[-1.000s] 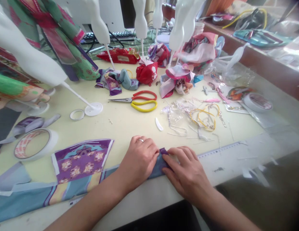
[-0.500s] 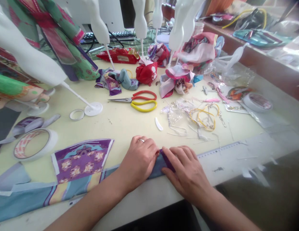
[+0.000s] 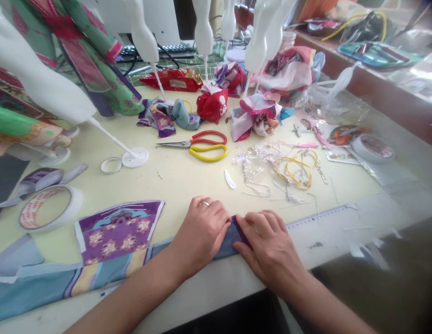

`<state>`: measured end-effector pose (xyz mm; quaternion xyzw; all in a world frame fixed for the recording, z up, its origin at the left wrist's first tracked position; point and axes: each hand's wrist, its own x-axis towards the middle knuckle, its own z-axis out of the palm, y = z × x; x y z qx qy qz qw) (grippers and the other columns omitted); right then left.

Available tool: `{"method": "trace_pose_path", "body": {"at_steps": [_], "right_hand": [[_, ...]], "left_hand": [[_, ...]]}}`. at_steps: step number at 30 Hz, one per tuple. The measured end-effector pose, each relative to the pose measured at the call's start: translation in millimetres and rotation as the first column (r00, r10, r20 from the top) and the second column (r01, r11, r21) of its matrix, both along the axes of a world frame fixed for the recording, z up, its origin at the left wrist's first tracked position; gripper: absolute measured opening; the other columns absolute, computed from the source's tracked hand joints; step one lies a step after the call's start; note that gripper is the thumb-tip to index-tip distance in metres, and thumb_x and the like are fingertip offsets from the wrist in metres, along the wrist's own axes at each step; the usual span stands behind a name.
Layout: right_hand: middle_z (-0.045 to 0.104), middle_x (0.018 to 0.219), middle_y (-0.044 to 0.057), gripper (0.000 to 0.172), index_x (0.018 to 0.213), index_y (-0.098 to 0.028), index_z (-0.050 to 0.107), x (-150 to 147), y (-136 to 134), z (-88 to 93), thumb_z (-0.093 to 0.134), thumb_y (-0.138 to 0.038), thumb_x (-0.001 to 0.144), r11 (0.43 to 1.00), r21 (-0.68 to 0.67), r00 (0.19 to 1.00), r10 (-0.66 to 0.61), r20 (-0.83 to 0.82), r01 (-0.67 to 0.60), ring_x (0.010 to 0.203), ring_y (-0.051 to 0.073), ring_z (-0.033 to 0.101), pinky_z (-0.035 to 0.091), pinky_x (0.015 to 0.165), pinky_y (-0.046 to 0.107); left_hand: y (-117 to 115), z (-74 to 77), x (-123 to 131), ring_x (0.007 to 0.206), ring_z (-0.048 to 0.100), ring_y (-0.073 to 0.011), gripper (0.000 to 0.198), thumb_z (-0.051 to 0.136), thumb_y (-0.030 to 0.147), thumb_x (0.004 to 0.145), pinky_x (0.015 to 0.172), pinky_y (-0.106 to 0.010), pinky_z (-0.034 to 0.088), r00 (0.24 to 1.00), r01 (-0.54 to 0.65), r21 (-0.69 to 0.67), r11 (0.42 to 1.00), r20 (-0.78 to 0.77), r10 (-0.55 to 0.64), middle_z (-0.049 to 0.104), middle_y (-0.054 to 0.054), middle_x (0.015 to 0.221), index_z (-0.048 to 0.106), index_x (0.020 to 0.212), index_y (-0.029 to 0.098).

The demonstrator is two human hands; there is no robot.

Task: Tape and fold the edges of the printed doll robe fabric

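A long blue fabric strip (image 3: 45, 287) with yellow and purple bands runs along the table's front edge and under both hands. My left hand (image 3: 203, 232), with a ring, pinches the strip's upper edge, its fingers curled together. Close beside it, my right hand (image 3: 267, 241) grips the purple end of the strip between thumb and index finger. The fingertips of the two hands almost meet. A purple flowered fabric piece (image 3: 120, 234) lies flat to the left, its lower edge against the strip. Scissors (image 3: 202, 144) with red and yellow handles lie behind the hands.
White mannequin stands (image 3: 135, 157) rise at the back and left. A tape roll (image 3: 66, 208) lies at the left, crumpled fabrics (image 3: 254, 116) at the back. Bead chains and yellow cord (image 3: 292, 171) are spread at the right. A ruler (image 3: 316, 215) lies right of my hands.
My right hand's fingers have drawn in slightly around the purple end of the strip. My left hand has barely moved.
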<state>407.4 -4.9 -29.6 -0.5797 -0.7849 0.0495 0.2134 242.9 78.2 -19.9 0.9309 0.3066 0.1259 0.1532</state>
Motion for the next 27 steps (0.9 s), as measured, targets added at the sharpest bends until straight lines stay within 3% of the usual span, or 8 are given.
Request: {"method": "trace_pose_path", "body": {"at_steps": [6,14,20,27], "right_hand": [[0.056,0.099,0.012,0.034,0.116,-0.008,0.056,-0.5,-0.5,0.2,0.053,-0.027,0.088,1.0,0.008,1.0,-0.003,0.003,0.003,0.09,0.026,0.046,0.04,0.088,0.045],[0.056,0.099,0.013,0.035,0.115,-0.007,0.056,0.9,-0.7,-0.3,0.054,-0.027,0.087,0.999,0.033,1.0,0.012,0.015,-0.013,0.089,0.026,0.046,0.041,0.085,0.044],[0.056,0.097,0.013,0.035,0.117,-0.007,0.055,0.9,-0.5,-1.8,0.054,-0.026,0.087,0.999,0.042,1.0,0.018,0.021,-0.019,0.088,0.025,0.047,0.042,0.083,0.044],[0.054,0.098,0.013,0.034,0.117,-0.007,0.055,0.6,-1.6,-3.6,0.053,-0.026,0.088,0.998,0.052,0.999,0.027,0.038,-0.029,0.088,0.025,0.046,0.042,0.08,0.044]], "left_hand": [[-1.0,0.3,-0.7,0.083,0.052,-0.0205,0.019,0.043,0.018,0.089,0.085,-0.042,0.036,1.0,-0.002,-0.027,1.0,-0.012,0.001,0.06,-0.005,0.082,0.059,0.079,0.016],[8.0,22.9,-25.8,0.088,0.055,-0.0176,0.015,0.046,0.017,0.09,0.091,-0.038,0.035,0.999,-0.02,-0.108,0.994,0.043,0.025,0.065,-0.002,0.091,0.06,0.095,0.018],[11.6,25.3,-54.3,0.088,0.055,-0.0175,0.014,0.048,0.016,0.089,0.088,-0.037,0.036,0.995,-0.1,-0.142,0.985,-0.041,0.095,0.066,-0.002,0.091,0.061,0.093,0.018],[9.6,28.9,-65.4,0.084,0.056,-0.016,0.017,0.045,0.016,0.09,0.084,-0.037,0.035,0.988,-0.125,-0.259,0.958,-0.124,0.096,0.065,0.0,0.088,0.061,0.087,0.02]]}}
